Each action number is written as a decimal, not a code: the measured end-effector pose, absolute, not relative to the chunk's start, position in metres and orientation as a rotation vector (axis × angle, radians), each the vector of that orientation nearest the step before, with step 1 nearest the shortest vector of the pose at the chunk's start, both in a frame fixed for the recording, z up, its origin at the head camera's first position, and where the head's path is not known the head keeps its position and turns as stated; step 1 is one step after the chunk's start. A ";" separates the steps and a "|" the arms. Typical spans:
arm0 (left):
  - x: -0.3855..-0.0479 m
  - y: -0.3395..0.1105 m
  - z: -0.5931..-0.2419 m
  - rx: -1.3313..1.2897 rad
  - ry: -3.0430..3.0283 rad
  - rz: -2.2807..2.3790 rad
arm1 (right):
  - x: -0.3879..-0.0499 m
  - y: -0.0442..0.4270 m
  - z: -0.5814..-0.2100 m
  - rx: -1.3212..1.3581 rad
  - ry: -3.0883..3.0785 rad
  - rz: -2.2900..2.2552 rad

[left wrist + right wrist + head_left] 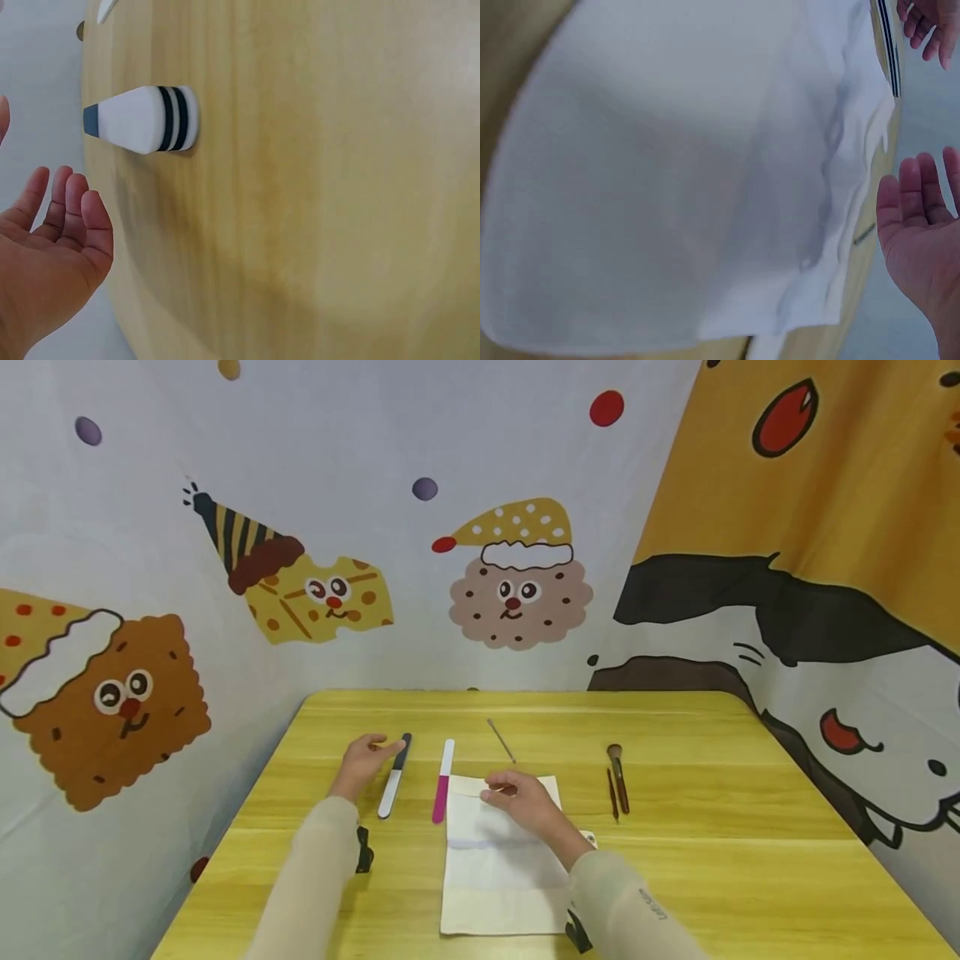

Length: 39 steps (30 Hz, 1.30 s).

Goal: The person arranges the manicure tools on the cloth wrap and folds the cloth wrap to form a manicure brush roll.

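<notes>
Worktop (720,885), toward left edge: your left hand (362,766) near dark-and-white file (392,792); right hand (528,804) above white cloth (498,906); both loosely spread.

- Nail file, dark and white (394,777): flat, straight; dark half towards 1 o'clock, white half towards 7, 12 being away from the person. Dark bands show at its white end in the left wrist view. Left hand (363,764) is at 9 o'clock of the dark half, gripping nothing.
- Nail file, magenta and white (443,782): white half towards 12, magenta towards 6; just beside the cloth's 11 o'clock corner.
- White cloth (502,893): rectangular, spread out, creased, faint bluish band across; far edge uneven. Right hand (527,802) is over its 1 o'clock part, holding nothing.
- Thin grey rod (501,741): slanted, 11 to 5 o'clock, near the cloth's far edge.
</notes>
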State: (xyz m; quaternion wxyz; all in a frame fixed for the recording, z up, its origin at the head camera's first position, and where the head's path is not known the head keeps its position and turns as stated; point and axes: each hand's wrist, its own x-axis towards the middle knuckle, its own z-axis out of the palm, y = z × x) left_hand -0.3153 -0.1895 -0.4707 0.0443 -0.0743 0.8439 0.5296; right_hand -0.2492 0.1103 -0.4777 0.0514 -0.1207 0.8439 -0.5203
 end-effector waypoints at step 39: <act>-0.311 -0.177 -0.509 -0.365 2.430 1.987 | -0.226 0.095 -0.524 -0.642 2.943 -1.117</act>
